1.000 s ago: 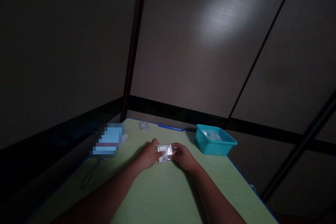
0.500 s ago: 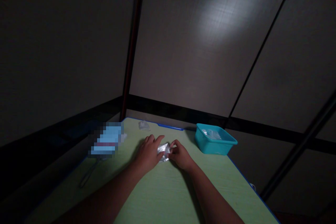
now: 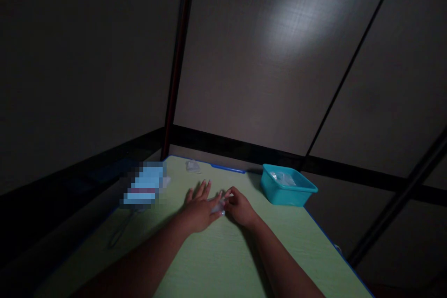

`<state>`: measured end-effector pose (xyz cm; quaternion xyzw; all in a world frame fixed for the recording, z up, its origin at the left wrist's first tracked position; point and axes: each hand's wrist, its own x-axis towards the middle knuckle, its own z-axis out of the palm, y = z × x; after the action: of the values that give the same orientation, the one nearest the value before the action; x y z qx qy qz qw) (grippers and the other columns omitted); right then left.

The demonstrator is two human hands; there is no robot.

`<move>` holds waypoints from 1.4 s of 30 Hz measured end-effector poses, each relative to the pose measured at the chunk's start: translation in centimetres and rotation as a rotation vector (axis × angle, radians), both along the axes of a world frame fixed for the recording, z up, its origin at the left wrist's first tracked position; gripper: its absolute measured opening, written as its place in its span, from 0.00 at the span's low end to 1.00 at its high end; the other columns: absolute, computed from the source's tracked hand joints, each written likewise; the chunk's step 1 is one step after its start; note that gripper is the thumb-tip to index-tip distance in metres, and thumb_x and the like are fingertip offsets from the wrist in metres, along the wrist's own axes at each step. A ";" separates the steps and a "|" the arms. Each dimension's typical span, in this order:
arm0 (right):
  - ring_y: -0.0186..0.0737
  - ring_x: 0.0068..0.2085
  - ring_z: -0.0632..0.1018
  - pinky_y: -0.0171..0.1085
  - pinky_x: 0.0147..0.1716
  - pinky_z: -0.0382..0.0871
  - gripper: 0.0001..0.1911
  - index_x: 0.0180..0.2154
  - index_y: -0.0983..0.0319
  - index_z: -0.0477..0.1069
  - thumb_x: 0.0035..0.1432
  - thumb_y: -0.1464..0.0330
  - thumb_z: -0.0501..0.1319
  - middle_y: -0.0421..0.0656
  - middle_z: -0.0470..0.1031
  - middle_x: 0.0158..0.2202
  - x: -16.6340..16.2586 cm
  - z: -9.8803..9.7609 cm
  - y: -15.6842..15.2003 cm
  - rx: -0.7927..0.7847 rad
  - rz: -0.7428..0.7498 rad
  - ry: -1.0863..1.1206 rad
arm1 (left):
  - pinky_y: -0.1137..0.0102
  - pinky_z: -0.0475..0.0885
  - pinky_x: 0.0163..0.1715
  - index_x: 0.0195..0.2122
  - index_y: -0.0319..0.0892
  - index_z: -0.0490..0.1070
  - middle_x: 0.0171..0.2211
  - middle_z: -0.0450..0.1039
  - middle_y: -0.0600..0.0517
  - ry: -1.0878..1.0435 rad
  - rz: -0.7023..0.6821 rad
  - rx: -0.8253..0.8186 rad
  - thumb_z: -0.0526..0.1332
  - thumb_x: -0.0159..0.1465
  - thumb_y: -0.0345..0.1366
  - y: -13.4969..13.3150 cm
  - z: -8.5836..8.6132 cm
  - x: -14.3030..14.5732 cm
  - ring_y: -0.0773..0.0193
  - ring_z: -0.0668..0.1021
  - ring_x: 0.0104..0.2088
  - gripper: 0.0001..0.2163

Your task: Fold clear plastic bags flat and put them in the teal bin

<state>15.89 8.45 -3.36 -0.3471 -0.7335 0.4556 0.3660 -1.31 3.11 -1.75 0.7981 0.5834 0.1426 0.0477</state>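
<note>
A small, shiny clear plastic bag (image 3: pixel 218 206) lies on the green tabletop between my hands, mostly covered by fingers. My left hand (image 3: pixel 199 209) rests palm down with fingers spread, its thumb and forefinger pressing at the bag's left side. At the bag's right edge, my right hand (image 3: pixel 240 207) has its thumb and fingers closed in a pinch. What the bag contains, if anything, I cannot make out.
A teal plastic basket (image 3: pixel 289 197) with clear plastic bags inside stands at the table's right edge. Another crumpled plastic piece (image 3: pixel 192 165) lies at the back. A blurred-out blue object (image 3: pixel 145 186) with a cord loop is at left. Walls rise behind the table (image 3: pixel 209 265).
My left hand has come down flatter, with its fingers spread over the bag, which now shows less. My right hand keeps its pinch in nearly the same place.
</note>
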 end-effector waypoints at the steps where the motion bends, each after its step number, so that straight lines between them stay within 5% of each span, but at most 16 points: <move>1: 0.29 0.20 0.65 0.28 0.18 0.55 0.11 0.35 0.59 0.56 0.48 0.67 0.57 0.33 0.65 0.21 0.0 0.2 -0.2 0.010 -0.001 -0.020 | 0.44 0.37 0.52 0.58 0.60 0.47 0.63 0.31 0.49 0.004 0.000 -0.019 0.47 0.58 0.55 0.1 0.0 0.0 0.51 0.33 0.60 0.27; 5: 0.33 0.25 0.68 0.32 0.23 0.60 0.10 0.39 0.60 0.60 0.55 0.64 0.52 0.38 0.68 0.25 0.0 2.0 -1.6 0.209 -0.057 -0.200 | 0.45 0.37 0.53 0.57 0.58 0.51 0.63 0.32 0.49 0.003 -0.012 -0.044 0.45 0.57 0.57 0.3 -0.1 -0.2 0.53 0.32 0.60 0.27; 8: 0.39 0.39 0.70 0.39 0.39 0.63 0.12 0.40 0.61 0.64 0.58 0.63 0.50 0.46 0.70 0.38 0.0 3.5 -2.8 0.469 -0.185 -0.366 | 0.44 0.37 0.52 0.56 0.58 0.54 0.63 0.32 0.50 0.003 -0.009 -0.047 0.45 0.57 0.58 0.3 -0.2 -0.2 0.52 0.32 0.60 0.26; 10: 0.42 0.50 0.65 0.45 0.50 0.54 0.18 0.49 0.60 0.62 0.60 0.61 0.46 0.48 0.65 0.49 -0.3 4.0 -3.5 0.531 -0.211 -0.464 | 0.44 0.36 0.53 0.56 0.58 0.54 0.63 0.31 0.50 0.006 -0.015 -0.038 0.45 0.57 0.58 0.3 -0.2 -0.2 0.52 0.32 0.60 0.27; 14: 0.42 0.62 0.46 0.53 0.56 0.32 0.28 0.61 0.57 0.38 0.62 0.56 0.36 0.44 0.42 0.63 -1.0 3.8 -4.5 0.416 -0.047 -0.694 | 0.44 0.38 0.53 0.60 0.53 0.45 0.63 0.29 0.47 0.034 -0.010 -0.004 0.50 0.55 0.56 0.4 -0.1 -0.4 0.52 0.33 0.60 0.33; 20: 0.39 0.62 0.37 0.53 0.56 0.24 0.32 0.61 0.62 0.34 0.60 0.54 0.29 0.44 0.35 0.63 -1.4 3.2 -5.1 0.343 0.028 -0.895 | 0.43 0.37 0.52 0.61 0.42 0.38 0.62 0.28 0.41 0.085 0.070 -0.003 0.54 0.47 0.60 0.5 0.6 -1.5 0.50 0.33 0.60 0.46; 27: 0.41 0.62 0.37 0.56 0.55 0.24 0.30 0.61 0.59 0.38 0.60 0.54 0.28 0.43 0.34 0.63 -1.4 3.5 -5.8 0.395 -0.003 -0.941 | 0.46 0.45 0.53 0.61 0.48 0.42 0.62 0.38 0.47 -0.031 0.099 0.072 0.41 0.63 0.45 1.0 1.0 -1.9 0.57 0.41 0.61 0.25; 34: 0.38 0.62 0.38 0.53 0.56 0.21 0.27 0.61 0.56 0.35 0.62 0.58 0.31 0.40 0.35 0.63 -3.1 4.5 -5.9 0.614 -0.091 -0.877 | 0.56 0.51 0.55 0.58 0.41 0.51 0.58 0.55 0.47 -0.234 0.263 0.316 0.41 0.64 0.40 1.9 1.6 -1.0 0.58 0.54 0.59 0.22; 42: 0.38 0.62 0.39 0.48 0.58 0.31 0.29 0.61 0.60 0.35 0.62 0.57 0.31 0.44 0.36 0.63 -4.0 3.1 -5.1 0.518 -0.021 -0.939 | 0.58 0.54 0.54 0.56 0.40 0.57 0.55 0.59 0.45 -0.314 0.252 0.414 0.41 0.64 0.42 2.8 1.0 -1.1 0.57 0.56 0.58 0.21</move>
<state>11.92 3.37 -0.26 -0.4190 -0.9033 0.0519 0.0768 -2.44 5.88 -0.77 0.6805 0.6218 0.3851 -0.0445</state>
